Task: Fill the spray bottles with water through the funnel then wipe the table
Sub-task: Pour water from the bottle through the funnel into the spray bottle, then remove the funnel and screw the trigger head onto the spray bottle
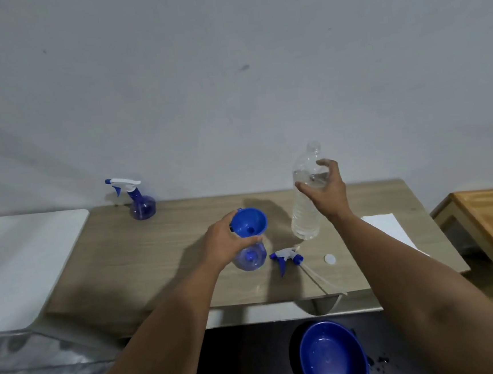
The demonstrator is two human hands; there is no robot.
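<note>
A blue funnel (249,221) sits in the neck of an open blue spray bottle (250,256) near the middle of the wooden table (126,257). My left hand (224,242) grips the funnel and the bottle's neck. My right hand (326,188) is at a clear water bottle (308,205) that stands uncapped to the right; fingers are spread around its upper part, thumb touching it. The removed spray head (285,256) with its tube lies beside the open bottle. A second blue spray bottle (139,202), head fitted, stands at the back left.
A white bottle cap (329,258) lies right of the spray head. A white sheet or cloth (386,228) lies at the table's right side. A blue bowl (333,355) sits on the floor below. White surface (21,251) to the left, wooden furniture (492,219) to the right.
</note>
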